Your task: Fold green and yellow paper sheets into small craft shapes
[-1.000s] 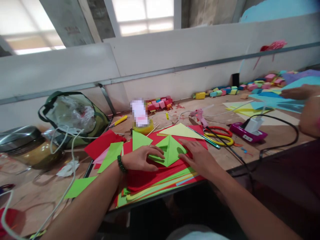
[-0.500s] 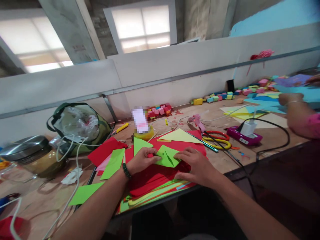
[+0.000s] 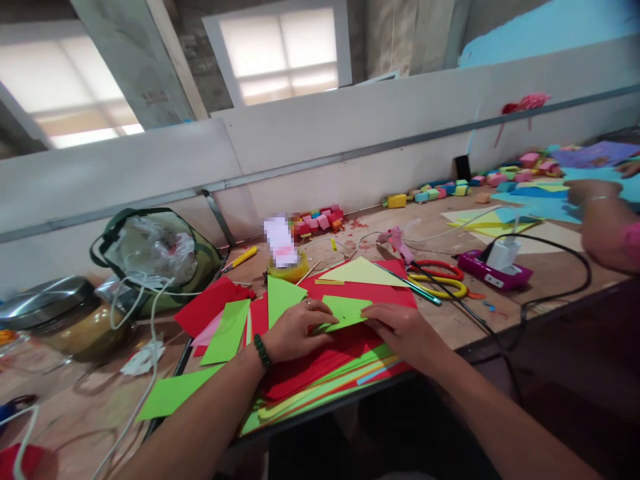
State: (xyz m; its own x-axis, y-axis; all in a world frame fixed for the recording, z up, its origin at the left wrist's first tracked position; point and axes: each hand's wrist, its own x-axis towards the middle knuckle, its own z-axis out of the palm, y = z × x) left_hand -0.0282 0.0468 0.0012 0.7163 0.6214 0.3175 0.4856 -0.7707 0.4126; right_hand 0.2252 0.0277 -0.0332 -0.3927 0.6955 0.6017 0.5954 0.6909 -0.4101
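A wooden desk (image 3: 505, 308) is backed by a long grey-white partition (image 3: 350, 127) crossed by a metal rail (image 3: 400, 141). Behind it, bright daylight is let in through frosted windows (image 3: 280, 47), which are divided by a grey pillar (image 3: 125, 63). A light blue board (image 3: 550, 27) is seen at upper right.

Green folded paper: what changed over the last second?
The green folded paper went from a raised kite shape to a flatter piece pressed onto the red sheets. The left hand moved onto its left edge, and the right hand shifted from resting flat beside it to pinching its right edge. The scissors, glue gun and loose green pieces stayed put.
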